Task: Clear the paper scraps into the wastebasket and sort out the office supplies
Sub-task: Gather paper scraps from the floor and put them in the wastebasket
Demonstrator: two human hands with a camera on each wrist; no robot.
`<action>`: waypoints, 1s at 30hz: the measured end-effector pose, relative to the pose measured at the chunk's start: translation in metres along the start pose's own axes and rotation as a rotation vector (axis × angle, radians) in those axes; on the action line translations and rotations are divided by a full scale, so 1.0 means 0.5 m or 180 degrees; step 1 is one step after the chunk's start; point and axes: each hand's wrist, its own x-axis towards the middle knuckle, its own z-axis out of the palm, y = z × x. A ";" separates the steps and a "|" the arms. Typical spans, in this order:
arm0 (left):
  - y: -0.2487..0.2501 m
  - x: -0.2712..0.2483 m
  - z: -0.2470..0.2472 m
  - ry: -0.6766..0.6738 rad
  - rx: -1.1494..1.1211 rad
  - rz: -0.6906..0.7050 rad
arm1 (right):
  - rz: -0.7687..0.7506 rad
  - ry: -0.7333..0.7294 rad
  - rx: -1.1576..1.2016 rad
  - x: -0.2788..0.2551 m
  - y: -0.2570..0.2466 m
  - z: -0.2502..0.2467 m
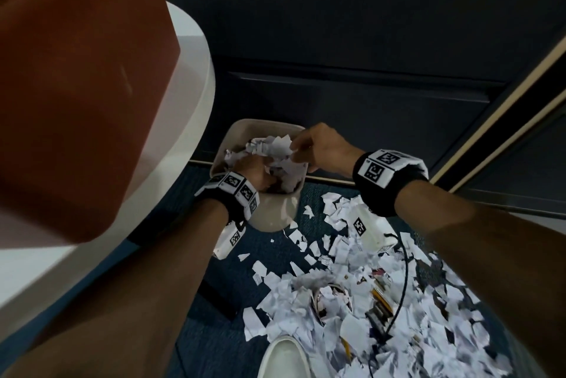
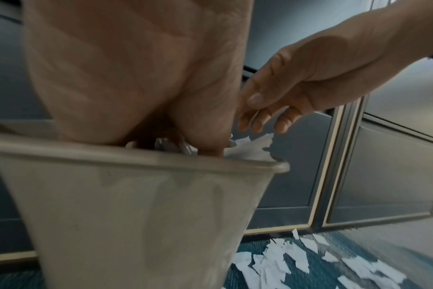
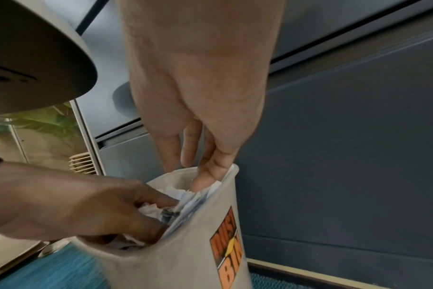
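A beige wastebasket [image 1: 272, 212] marked "DUST BIN" [image 3: 226, 252] stands on the blue carpet, heaped with white paper scraps [image 1: 275, 148]. My left hand [image 1: 251, 171] reaches down into it, fingers pushed among the scraps [image 3: 146, 215]. My right hand [image 1: 300, 148] hangs over the far right rim, its fingers [image 3: 198, 176] pointing straight down and touching the top scraps. Many more torn scraps [image 1: 337, 285] litter the carpet on the right, mixed with pencils [image 1: 379, 295] and a dark, stapler-like item [image 1: 376, 316].
A white rounded tabletop [image 1: 196, 71] and a blurred red-brown shape [image 1: 76, 86] fill the left. Dark cabinet panels [image 1: 367, 71] stand behind the basket. A white box with a marker [image 1: 367, 230], a black cable [image 1: 404, 279] and a white shoe [image 1: 284, 356] lie among the scraps.
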 end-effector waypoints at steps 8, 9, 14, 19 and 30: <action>-0.008 -0.021 -0.013 0.0807 0.0207 -0.0073 | -0.0277 0.0126 -0.0679 0.011 0.023 0.018; -0.007 -0.028 -0.022 0.1038 0.0199 -0.0062 | -0.0276 0.0132 -0.0769 0.014 0.028 0.019; 0.022 -0.045 -0.026 0.0797 0.0389 0.0008 | -0.0565 0.0102 -0.1446 -0.002 0.042 0.025; 0.033 -0.030 0.001 0.0243 0.0308 -0.0082 | -0.0237 0.0203 -0.1103 -0.005 0.045 0.021; 0.198 -0.046 -0.024 0.1034 0.0492 0.0572 | -0.0301 0.0543 -0.0458 -0.075 0.014 -0.106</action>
